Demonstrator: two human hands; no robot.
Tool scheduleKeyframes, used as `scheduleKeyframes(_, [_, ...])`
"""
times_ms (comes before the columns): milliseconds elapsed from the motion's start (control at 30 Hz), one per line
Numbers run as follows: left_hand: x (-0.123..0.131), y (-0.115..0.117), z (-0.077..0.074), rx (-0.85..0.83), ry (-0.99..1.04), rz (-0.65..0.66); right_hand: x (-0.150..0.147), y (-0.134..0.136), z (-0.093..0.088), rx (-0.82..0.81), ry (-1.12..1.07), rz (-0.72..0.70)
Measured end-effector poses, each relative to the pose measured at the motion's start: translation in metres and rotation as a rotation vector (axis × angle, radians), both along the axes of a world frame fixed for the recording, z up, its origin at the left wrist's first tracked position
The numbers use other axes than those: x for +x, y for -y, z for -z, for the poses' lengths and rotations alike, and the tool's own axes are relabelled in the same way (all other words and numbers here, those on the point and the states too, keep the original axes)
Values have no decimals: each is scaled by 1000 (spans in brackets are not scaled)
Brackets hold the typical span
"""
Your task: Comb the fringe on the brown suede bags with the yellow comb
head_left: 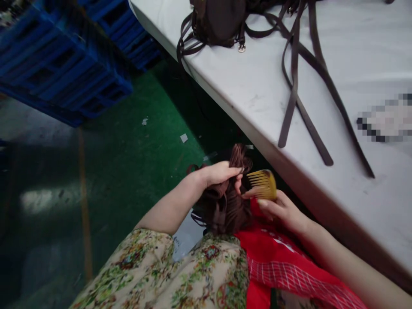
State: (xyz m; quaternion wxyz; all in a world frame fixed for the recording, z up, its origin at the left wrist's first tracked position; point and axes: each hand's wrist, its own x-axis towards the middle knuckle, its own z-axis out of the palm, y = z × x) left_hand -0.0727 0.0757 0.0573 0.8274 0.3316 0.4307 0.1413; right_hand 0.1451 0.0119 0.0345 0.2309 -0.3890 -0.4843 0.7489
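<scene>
Dark brown bundle of thin, flexible strands point(234, 210) is held in the air off the surface point(350, 201), beside its long near edge and in front of the person's lap, with the green floor point(161, 128) beyond. The left hand point(220, 174) has its grip closed around the bundle's upper part, thumb and fingers pinched together; a short tuft shows above the grip, and the larger, looser mass lies below it, toward the lap. The strands' long axis runs roughly away from the body, at a slant to that near edge.

Just right of the bundle, between it and the edge, the right hand point(280, 210) grips a yellow, wide-toothed comb point(270, 184) by its lower end, thumb in front and fingers behind. The relation that matters is this: the comb's back faces the surface, while its teeth point left, across the strands, at about the level of the left grip. The left hand is nearer the bundle, being on it; the right is a short way off. The tooth tips sit close to the left fingers, but whether they touch the strands cannot be told.
</scene>
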Motion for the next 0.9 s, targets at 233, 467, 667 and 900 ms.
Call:
scheduleKeyframes(233, [30,56,59,-189,166,-263,33,9,17,428,529,251])
scheduleKeyframes(467, [27,69,54,-186,351,-244,12,18,18,616,716,-69])
scheduleKeyframes(667, [32,68,39,72,193,188,2,4,11,789,796,-387])
scheduleKeyframes(900, [57,74,39,222,92,393,2,-1,19,730,1062,-483])
